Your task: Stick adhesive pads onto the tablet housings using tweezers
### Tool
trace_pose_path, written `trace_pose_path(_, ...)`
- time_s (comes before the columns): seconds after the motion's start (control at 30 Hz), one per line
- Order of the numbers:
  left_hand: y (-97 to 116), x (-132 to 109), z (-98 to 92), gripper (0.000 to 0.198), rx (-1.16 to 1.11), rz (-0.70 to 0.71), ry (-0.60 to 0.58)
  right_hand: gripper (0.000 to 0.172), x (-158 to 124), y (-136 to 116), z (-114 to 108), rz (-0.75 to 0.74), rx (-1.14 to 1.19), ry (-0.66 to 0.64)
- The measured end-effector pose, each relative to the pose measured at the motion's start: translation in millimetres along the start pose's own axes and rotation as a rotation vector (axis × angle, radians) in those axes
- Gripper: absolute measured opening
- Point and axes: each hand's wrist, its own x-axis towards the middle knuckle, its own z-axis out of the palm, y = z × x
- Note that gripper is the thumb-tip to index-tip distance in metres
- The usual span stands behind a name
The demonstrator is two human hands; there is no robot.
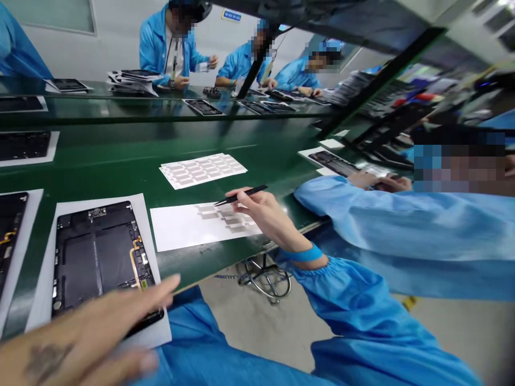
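Observation:
My right hand (263,214) is closed on black tweezers (240,195), their tip over a white backing sheet (181,228) that carries several grey adhesive strips. My left hand (100,332) lies flat with fingers stretched out, resting on the near edge of an open black tablet chassis (100,252) that sits on a white paper sheet (44,279). A gold flex cable (134,260) runs down the chassis. A second sheet of grey strips (201,170) lies further back on the green belt (120,145).
Another chassis (10,230) sits at the far left, more lie on the belt behind. A co-worker in a blue coat (402,225) leans in at my right. Several people in blue coats work across the line. A stool base (265,279) stands on the floor below.

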Motion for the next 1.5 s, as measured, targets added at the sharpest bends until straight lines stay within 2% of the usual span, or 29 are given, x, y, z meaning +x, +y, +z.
trace_pose_path(0.03, -10.3, 29.4, -1.5, 0.057, 0.021, 0.099, -0.114, 0.045, 2.5, 0.8, -2.2, 0.042, -0.014, -0.041)
trace_pose_path(0.07, -22.1, 60.7, -0.9, 0.051, 0.042, 0.183, -0.166, 0.046, 5.2, 1.2, -3.3, 0.077, -0.026, -0.084)
trace_pose_path(0.13, -47.7, 121.6, 8.3, 0.049, 0.125, 0.298, -0.217, 0.047, 9.9, 0.8, -3.3, 0.124, -0.046, -0.168)
trace_pose_path(0.2, -70.5, 170.2, 25.3, 0.048, 0.184, 0.378, -0.273, 0.047, 12.6, -0.8, -2.6, 0.148, -0.058, -0.235)
trace_pose_path(0.27, -86.4, 200.5, 43.1, 0.048, 0.200, 0.436, -0.318, 0.047, 13.7, -2.6, -2.7, 0.166, -0.062, -0.270)
trace_pose_path(0.33, -94.8, 214.0, 54.9, 0.047, 0.194, 0.475, -0.343, 0.046, 14.3, -4.4, -3.9, 0.189, -0.069, -0.277)
trace_pose_path(0.6, -98.8, 212.3, 56.3, 0.046, 0.148, 0.500, -0.385, 0.042, 21.6, -9.4, -4.4, 0.292, -0.113, -0.287)
trace_pose_path(1.03, -96.3, 211.0, 62.0, 0.042, 0.115, 0.486, -0.344, 0.048, 26.3, -22.2, -1.1, 0.409, -0.222, -0.274)
trace_pose_path(1.23, -97.5, 211.1, 65.6, 0.041, 0.090, 0.508, -0.298, 0.043, 26.5, -25.5, 3.2, 0.397, -0.232, -0.302)
trace_pose_path(1.5, -99.9, 209.6, 64.4, 0.041, 0.105, 0.528, -0.272, 0.043, 16.4, -16.0, 6.2, 0.327, -0.210, -0.135)
